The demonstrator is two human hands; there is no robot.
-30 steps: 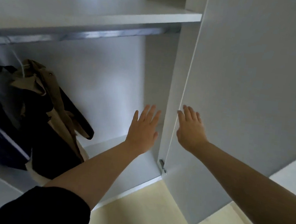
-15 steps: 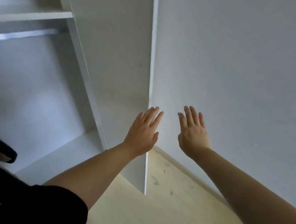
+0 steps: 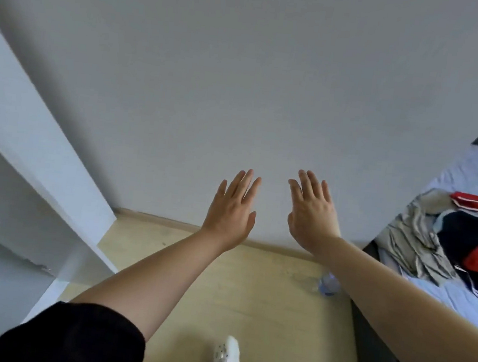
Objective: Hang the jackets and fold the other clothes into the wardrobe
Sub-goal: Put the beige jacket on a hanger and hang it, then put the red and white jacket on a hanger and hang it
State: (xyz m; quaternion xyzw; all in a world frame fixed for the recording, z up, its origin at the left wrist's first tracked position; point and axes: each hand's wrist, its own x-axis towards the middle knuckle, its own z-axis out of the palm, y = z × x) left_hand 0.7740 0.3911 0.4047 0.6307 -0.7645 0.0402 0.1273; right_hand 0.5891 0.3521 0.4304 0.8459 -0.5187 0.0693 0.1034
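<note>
- White panels of the wardrobe (image 3: 42, 160) fill the left edge of the frame, slanting from upper left down toward the lower middle — its inside is out of sight from this angle.
- Left hand (image 3: 233, 209) hangs in mid-frame with fingers straight and spread, holding nothing; it is well apart from any garment.
- Right hand (image 3: 312, 215) is just beside it, likewise flat and empty, fingers loosely together, in front of the bare grey wall (image 3: 242, 78).
- Small plastic bottle (image 3: 328, 283) lies on the pale floor (image 3: 249, 299) under the right forearm.
- Pile of clothes (image 3: 446, 247) — striped grey, navy and red pieces — lies on the bed (image 3: 473, 182) at the right edge of the frame, right of both hands and at about their height in the picture.
- My judgement: the right hand is the nearer one, so the reach goes rightward, away from the wardrobe; the heap's long run goes from upper right down toward the lower right corner.
</note>
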